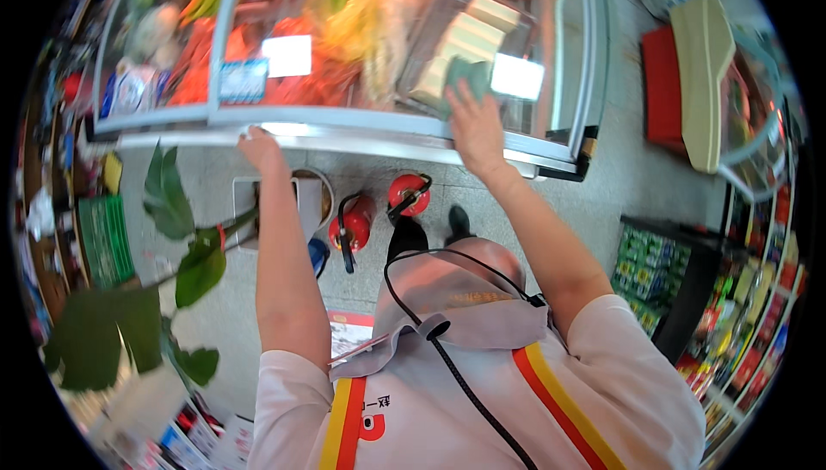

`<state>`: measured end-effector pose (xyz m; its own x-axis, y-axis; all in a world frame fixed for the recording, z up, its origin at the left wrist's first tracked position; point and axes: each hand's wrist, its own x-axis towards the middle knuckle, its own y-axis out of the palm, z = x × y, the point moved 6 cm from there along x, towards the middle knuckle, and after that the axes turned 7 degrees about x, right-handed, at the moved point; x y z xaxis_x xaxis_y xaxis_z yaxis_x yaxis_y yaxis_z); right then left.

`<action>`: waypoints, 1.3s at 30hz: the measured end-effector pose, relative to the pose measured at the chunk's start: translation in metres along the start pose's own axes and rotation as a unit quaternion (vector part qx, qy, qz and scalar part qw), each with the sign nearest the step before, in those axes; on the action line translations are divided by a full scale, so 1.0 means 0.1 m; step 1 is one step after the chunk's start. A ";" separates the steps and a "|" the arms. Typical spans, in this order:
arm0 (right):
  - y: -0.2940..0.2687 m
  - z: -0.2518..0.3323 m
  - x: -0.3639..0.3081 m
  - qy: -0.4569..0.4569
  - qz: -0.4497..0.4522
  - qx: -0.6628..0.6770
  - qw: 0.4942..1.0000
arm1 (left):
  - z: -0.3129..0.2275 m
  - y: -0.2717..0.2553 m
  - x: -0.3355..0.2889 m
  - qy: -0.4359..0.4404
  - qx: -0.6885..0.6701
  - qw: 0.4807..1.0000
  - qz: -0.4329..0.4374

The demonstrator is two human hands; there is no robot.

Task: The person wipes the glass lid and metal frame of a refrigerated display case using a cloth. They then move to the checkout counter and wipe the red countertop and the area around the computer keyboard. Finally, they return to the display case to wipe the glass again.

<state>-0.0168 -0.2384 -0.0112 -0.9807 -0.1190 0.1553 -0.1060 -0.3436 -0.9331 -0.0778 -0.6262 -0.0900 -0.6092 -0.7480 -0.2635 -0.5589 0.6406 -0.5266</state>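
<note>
In front of me stands a glass-fronted display case (138,117) with a pale metal frame. My right hand (478,130) presses a grey-green cloth (465,79) against the glass, its fingers lying over the cloth. Behind that part of the glass are pale cream blocks (471,33) on a tray. My left hand (261,148) rests at the case's lower metal rail (344,139), with its fingers curled at the edge. Produce in yellow bags (361,7) and red-orange packs (314,78) show inside the case.
Two red fire extinguishers (353,222) (408,196) stand on the floor below the case. A leafy plant (202,268) is at my left, near a green crate (105,239). Stocked shelves (761,298) and stacked green packs (651,265) are on the right, below a red-and-cream bin (693,83).
</note>
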 end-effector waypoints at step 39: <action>-0.28 4.48 -3.35 0.234 0.546 0.781 0.195 | 6.12 -5.18 -6.16 -0.257 0.051 0.965 0.031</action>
<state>0.3878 -0.6066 0.1083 -0.2254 -0.9425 -0.2468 0.0291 -0.2597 0.9652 0.9314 -0.6038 -0.1493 -0.2663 -0.7127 -0.6490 -0.4559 0.6863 -0.5666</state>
